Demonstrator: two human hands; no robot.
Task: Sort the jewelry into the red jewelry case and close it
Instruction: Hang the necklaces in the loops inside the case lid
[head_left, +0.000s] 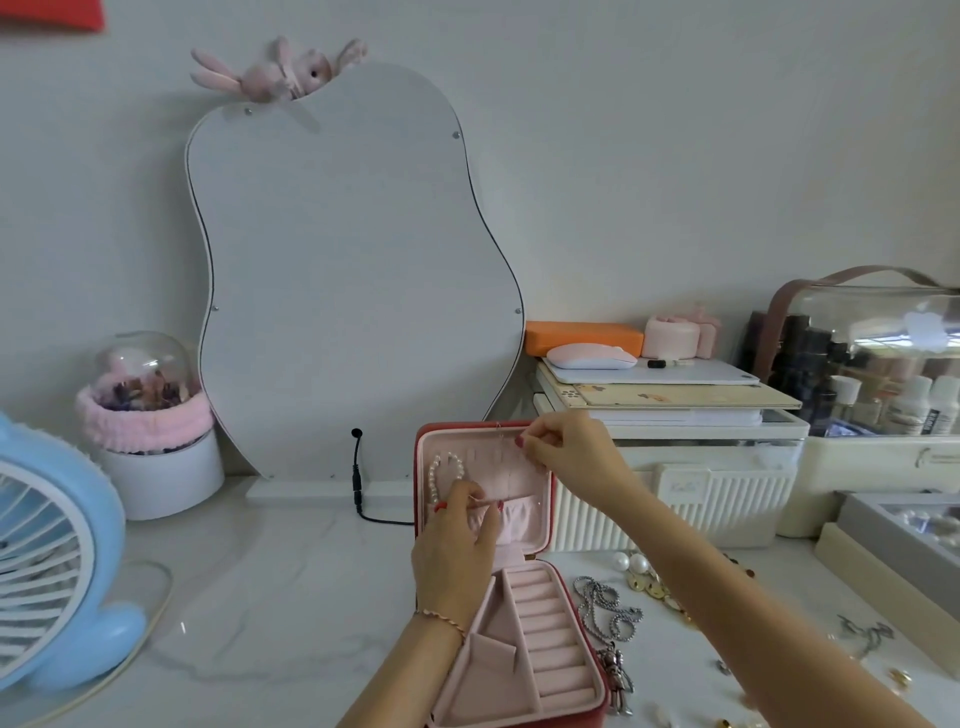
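The red jewelry case (597, 712) stands open on the marble table, its pink-lined lid (540, 519) upright. A pearl bracelet (434, 480) hangs at the lid's left. My right hand (566, 449) pinches the top of a thin chain (500, 447) near the lid's upper hooks. My left hand (460, 545) pinches the chain's lower end over the lid's pouch. The ring rolls (550, 639) in the base hold nothing. A silver chain necklace with a figure pendant (610, 623), pearl earrings (631, 563) and gold pieces (652, 587) lie to the case's right.
A curved mirror (353, 270) leans on the wall behind the case, its black cable (358, 483) trailing down. A blue fan (57, 561) sits at left, a glass dome ornament (148, 415) behind it. White storage boxes (675, 467) and a grey tray (904, 540) crowd the right.
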